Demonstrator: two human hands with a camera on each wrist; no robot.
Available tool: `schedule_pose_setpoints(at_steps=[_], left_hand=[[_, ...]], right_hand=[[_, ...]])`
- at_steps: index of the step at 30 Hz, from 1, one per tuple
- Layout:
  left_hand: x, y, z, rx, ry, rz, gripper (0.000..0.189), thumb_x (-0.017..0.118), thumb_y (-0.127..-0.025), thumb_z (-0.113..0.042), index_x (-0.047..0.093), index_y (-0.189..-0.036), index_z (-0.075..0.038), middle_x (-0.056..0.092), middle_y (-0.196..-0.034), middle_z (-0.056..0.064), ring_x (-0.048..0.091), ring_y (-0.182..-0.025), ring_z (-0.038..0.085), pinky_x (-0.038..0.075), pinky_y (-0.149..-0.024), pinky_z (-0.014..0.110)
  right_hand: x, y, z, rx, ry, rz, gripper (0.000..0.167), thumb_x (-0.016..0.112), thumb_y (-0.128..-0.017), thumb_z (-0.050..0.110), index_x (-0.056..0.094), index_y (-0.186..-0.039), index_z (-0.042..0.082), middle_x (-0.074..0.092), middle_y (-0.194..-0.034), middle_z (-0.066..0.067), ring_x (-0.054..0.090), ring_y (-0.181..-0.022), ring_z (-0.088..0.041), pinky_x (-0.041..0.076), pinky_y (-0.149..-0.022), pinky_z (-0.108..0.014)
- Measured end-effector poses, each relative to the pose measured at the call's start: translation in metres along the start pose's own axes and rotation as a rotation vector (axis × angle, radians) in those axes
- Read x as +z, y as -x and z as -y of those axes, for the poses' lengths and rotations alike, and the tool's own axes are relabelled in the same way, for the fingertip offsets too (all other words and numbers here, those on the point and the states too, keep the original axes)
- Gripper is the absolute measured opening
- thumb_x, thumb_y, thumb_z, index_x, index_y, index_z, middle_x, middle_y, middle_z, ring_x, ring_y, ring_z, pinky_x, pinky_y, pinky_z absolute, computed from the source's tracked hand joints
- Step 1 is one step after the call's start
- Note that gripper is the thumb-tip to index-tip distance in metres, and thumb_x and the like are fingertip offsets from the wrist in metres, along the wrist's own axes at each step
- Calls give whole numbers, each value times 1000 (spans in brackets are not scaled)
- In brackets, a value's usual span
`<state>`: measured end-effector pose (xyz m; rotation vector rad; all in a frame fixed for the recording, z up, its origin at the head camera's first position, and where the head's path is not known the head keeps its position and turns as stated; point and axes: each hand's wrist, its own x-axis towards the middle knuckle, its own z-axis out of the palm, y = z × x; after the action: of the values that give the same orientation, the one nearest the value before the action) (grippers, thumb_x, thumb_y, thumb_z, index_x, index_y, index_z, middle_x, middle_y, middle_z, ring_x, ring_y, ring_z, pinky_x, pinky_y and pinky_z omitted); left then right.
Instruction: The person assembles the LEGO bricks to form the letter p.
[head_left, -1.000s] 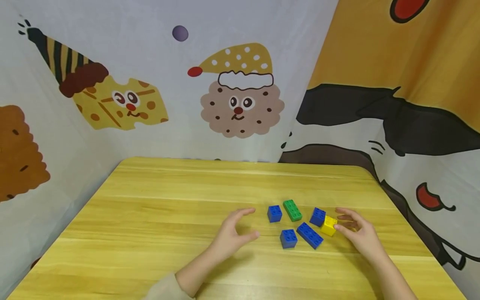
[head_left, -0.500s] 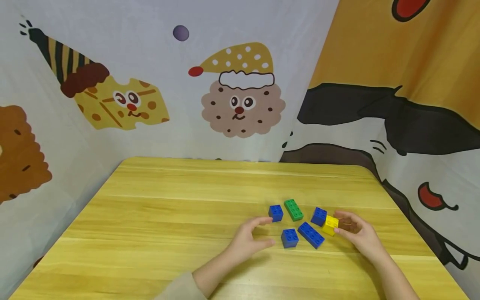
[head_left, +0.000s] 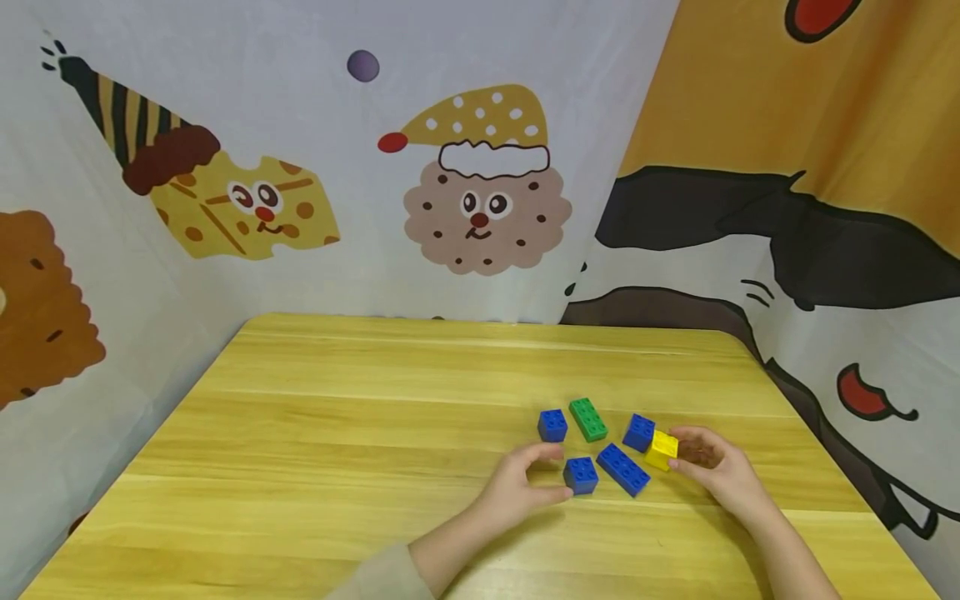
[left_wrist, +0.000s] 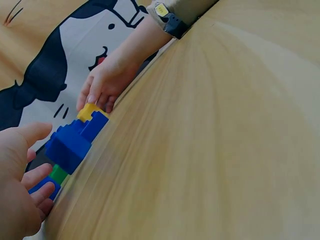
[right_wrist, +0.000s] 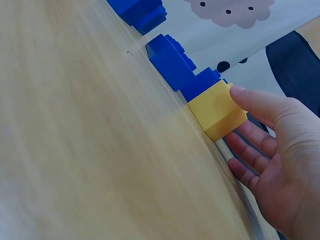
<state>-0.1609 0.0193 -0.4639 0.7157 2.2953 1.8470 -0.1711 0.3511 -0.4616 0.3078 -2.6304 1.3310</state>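
In the head view my left hand (head_left: 517, 487) curves round a near blue toy brick (head_left: 581, 476) with thumb and fingers apart; a gap shows between palm and brick. The left wrist view also shows these spread left fingers (left_wrist: 37, 177). My right hand (head_left: 716, 467) pinches the right end of the yellow toy brick (head_left: 662, 450), which rests on the table. In the right wrist view its thumb touches the yellow brick (right_wrist: 220, 110) at the edge; the index finger is mostly hidden. A blue brick (head_left: 638, 432) touches the yellow one.
A long blue brick (head_left: 623, 469) lies between the hands. Behind are a green brick (head_left: 588, 419) and another blue brick (head_left: 552, 425). All stand on the wooden table (head_left: 337, 458). A printed cloth (head_left: 300, 100) hangs behind the table's far edge.
My left hand has moved right, from beside the group to the near blue brick. The right fingers have drawn in on the yellow brick. The bricks hold their places.
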Motion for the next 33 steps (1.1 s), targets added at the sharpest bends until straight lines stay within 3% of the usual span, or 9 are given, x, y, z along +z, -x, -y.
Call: schedule_pose_setpoints(at_steps=[11,18,33], left_hand=[[12,-5,0,-19,-39,-33,52,81,-77,-17,61,-124,-8,63,-116,-2,57,-107,17,42,-96,35],[19,-10,4,10,-82,-54,50,82,-75,-15,63,-120,-7,64,-111,-3,58,-102,15,45,-92,32],[20,-12,4,-19,-126,-58,41,82,-75,-13,68,-113,-11,62,-102,-7,58,-97,13,46,-87,30]], right_hand=[[0,1,1,19,19,7,38,73,-85,11,59,-118,1,64,-104,-12,60,-86,-9,49,-72,-22],[0,1,2,35,27,5,37,73,-85,12,60,-118,2,64,-104,-12,60,-87,-9,49,-72,-23],[0,1,3,18,4,6,36,72,-85,9,60,-118,1,64,-106,-10,61,-87,-8,50,-72,-22]])
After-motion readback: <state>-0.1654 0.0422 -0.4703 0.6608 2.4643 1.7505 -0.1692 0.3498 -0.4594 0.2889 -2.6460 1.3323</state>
